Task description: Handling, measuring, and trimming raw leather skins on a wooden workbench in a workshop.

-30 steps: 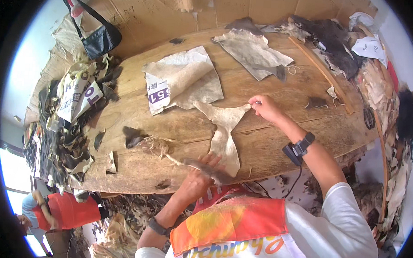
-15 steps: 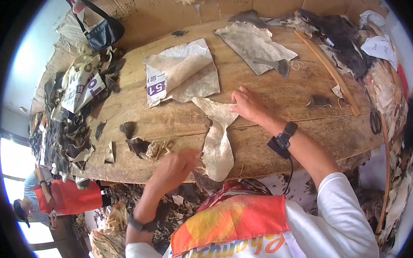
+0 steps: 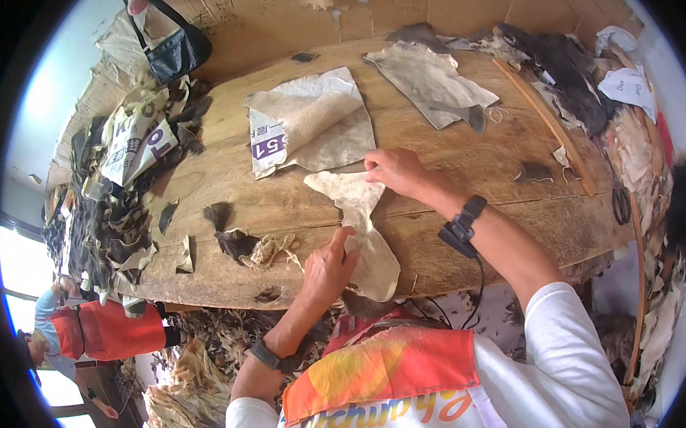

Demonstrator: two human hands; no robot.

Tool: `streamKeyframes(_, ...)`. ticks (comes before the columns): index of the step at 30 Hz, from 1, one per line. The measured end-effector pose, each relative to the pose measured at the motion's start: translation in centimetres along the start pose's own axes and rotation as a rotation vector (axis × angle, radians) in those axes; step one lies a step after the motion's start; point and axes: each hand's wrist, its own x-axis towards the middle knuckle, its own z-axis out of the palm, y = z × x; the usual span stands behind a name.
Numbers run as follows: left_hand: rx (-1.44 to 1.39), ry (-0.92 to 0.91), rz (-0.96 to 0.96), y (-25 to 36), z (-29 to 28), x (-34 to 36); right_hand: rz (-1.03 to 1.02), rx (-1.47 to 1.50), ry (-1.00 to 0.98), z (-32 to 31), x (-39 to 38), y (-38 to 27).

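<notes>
A pale, narrow-waisted piece of hide (image 3: 373,265) lies on the wooden table close to my body, its upper end spread wide. At its upper right corner, my right hand (image 3: 398,170) pinches the edge between thumb and fingers. My left hand (image 3: 329,268) rests against its left edge at the waist, fingers curled and index finger and thumb on the hide; the other fingertips are hidden. Just beyond is a larger hide with a folded flap (image 3: 316,125), lying on printed white sheeting. Farther right lies another grey-white hide (image 3: 433,80).
Dark fur scraps (image 3: 234,244) lie left on the table (image 3: 465,231). Pelts pile up on the left (image 3: 117,219) and right (image 3: 644,158). A wooden strip (image 3: 542,123) lies along the right side. A black bag (image 3: 178,54) hangs at the back left. A person in a red apron (image 3: 116,330) is beyond.
My left hand has moved right and up onto the hide's waist. My right hand has shifted slightly left with the corner. The far person's arm has lowered.
</notes>
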Motion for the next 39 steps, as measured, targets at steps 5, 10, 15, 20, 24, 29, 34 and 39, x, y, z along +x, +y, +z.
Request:
streamKeyframes(5,0.205,0.025,0.071,-0.9,0.1,1.2,-0.092,-0.034,0.084,2.1,2.8,-0.2)
streamKeyframes(10,0.466,-0.093,0.182,0.9,-3.2,4.9,-0.007,-0.034,0.109,1.4,2.2,0.9)
streamKeyframes(15,0.488,0.001,0.385,-3.4,0.5,6.6,0.158,-0.042,0.084,0.6,1.8,1.0)
streamKeyframes(20,0.511,-0.084,0.316,-3.5,1.0,6.9,0.223,-0.073,0.096,1.1,1.6,2.3)
streamKeyframes(24,0.534,-0.071,0.326,-3.2,0.4,6.8,0.215,-0.071,0.091,1.1,2.2,3.3)
streamKeyframes(29,0.35,-0.233,0.332,-3.3,-1.8,8.9,0.23,-0.121,0.2,0.3,0.9,3.6)
streamKeyframes(34,0.173,-0.078,0.249,-4.8,-4.9,12.2,0.319,-0.231,-0.381,-4.3,-5.8,-6.4)
streamKeyframes(39,0.387,-0.054,0.33,-5.7,-3.4,14.6,0.33,-0.227,-0.339,-2.0,-11.0,-9.4)
